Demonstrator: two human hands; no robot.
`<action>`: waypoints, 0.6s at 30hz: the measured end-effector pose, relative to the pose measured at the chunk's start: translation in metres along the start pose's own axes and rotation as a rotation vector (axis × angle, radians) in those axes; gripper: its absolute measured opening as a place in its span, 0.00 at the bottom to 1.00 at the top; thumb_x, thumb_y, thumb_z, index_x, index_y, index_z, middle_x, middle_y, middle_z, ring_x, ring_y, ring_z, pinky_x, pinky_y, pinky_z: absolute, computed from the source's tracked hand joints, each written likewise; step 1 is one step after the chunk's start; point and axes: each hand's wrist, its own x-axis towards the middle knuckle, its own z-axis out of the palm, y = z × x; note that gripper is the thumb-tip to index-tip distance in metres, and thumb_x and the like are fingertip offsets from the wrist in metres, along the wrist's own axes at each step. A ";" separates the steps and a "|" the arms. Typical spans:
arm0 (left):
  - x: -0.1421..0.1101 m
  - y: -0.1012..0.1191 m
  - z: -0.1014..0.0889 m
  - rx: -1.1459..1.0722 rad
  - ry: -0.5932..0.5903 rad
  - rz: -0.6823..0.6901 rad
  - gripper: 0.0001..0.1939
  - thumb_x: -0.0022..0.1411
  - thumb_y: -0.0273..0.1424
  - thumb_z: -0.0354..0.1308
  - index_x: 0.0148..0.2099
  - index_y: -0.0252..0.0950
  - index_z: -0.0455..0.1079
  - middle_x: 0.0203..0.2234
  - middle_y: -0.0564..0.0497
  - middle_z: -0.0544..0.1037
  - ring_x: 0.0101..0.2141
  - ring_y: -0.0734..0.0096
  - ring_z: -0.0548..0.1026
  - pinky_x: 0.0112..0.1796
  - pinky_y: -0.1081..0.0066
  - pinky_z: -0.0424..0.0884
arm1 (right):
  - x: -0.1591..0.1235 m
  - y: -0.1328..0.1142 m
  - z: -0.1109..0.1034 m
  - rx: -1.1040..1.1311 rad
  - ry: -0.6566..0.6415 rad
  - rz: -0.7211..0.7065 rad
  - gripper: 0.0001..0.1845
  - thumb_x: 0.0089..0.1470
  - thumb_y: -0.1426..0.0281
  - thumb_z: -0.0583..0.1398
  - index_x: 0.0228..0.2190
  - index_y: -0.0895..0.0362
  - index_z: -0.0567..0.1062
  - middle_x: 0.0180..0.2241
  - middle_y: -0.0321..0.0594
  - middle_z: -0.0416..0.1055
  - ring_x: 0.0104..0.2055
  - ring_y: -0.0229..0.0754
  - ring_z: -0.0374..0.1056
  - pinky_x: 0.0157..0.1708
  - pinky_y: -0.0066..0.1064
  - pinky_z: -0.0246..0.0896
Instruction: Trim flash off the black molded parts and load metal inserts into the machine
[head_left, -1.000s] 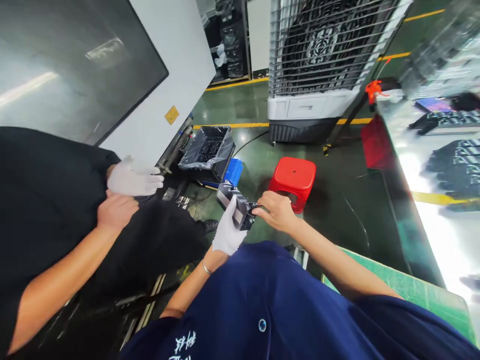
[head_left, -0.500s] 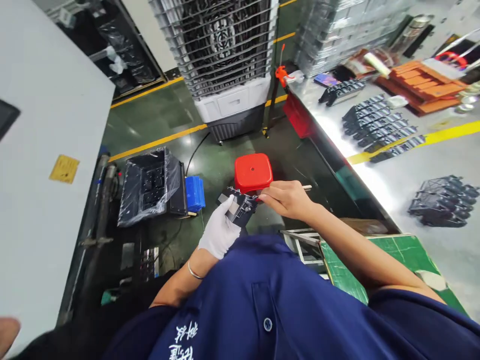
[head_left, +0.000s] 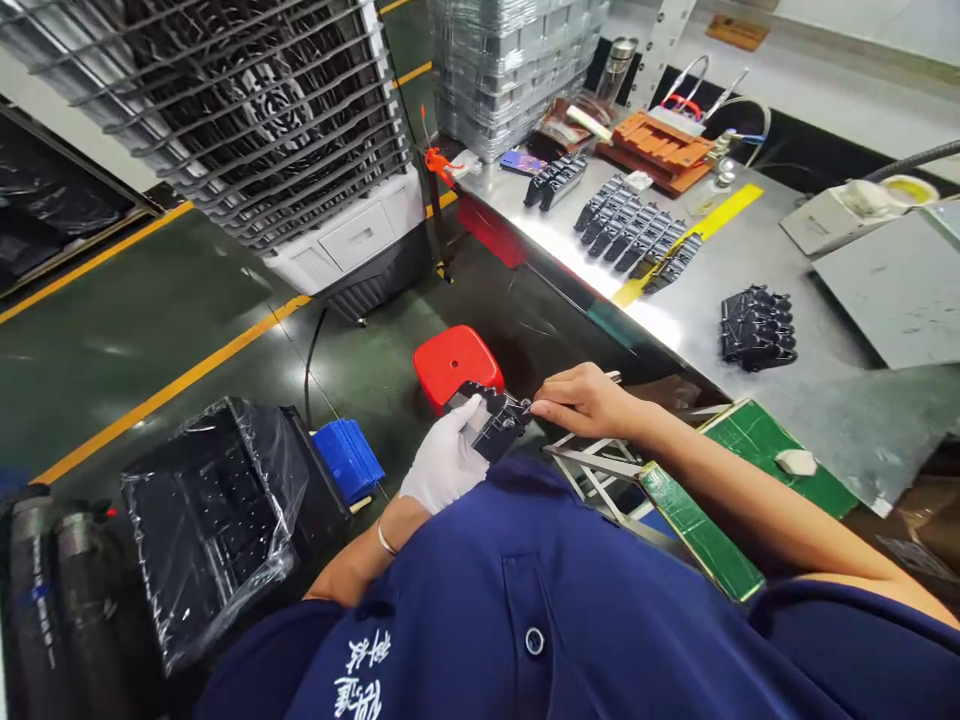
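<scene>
My left hand (head_left: 444, 462), in a white glove, is wrapped around a small black plastic part (head_left: 498, 418) held in front of my chest. My bare right hand (head_left: 581, 400) is pinched on a thin tool whose tip touches the part's right edge; the tool's pale handle end (head_left: 613, 377) sticks out behind the hand. Both hands hover above the green floor, just in front of a red stool (head_left: 448, 362).
A metal worktable (head_left: 750, 250) on the right carries rows of black parts (head_left: 637, 228), a black part cluster (head_left: 756, 327), an orange fixture (head_left: 657, 146) and a green mat (head_left: 757, 440). A large cooling fan (head_left: 247, 140) stands ahead. A plastic-lined black crate (head_left: 210, 520) and blue box (head_left: 347, 460) sit lower left.
My view has swung to the right: the other person in black and the white cabinet have left the picture, and the worktable now shows. Both hands keep their hold on the part and tool.
</scene>
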 end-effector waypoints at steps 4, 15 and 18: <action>0.006 -0.006 0.019 0.012 0.016 -0.124 0.10 0.64 0.30 0.57 0.44 0.31 0.75 0.35 0.44 0.83 0.38 0.63 0.82 0.50 0.65 0.75 | -0.018 0.001 -0.018 0.126 -0.106 0.110 0.22 0.66 0.62 0.52 0.23 0.57 0.71 0.19 0.35 0.66 0.21 0.33 0.58 0.24 0.27 0.50; 0.052 -0.006 0.074 -0.172 -0.045 0.270 0.13 0.70 0.27 0.49 0.50 0.30 0.73 0.35 0.48 0.83 0.38 0.72 0.82 0.47 0.74 0.76 | -0.056 0.031 -0.043 0.573 0.343 0.677 0.30 0.58 0.46 0.55 0.24 0.59 0.76 0.18 0.32 0.60 0.20 0.32 0.53 0.18 0.26 0.50; 0.057 -0.015 0.083 -0.231 -0.110 0.224 0.14 0.71 0.29 0.49 0.50 0.30 0.73 0.38 0.47 0.83 0.41 0.72 0.81 0.49 0.73 0.75 | -0.046 0.035 -0.023 0.609 0.606 0.690 0.30 0.57 0.44 0.54 0.27 0.59 0.77 0.21 0.34 0.63 0.21 0.33 0.57 0.20 0.27 0.54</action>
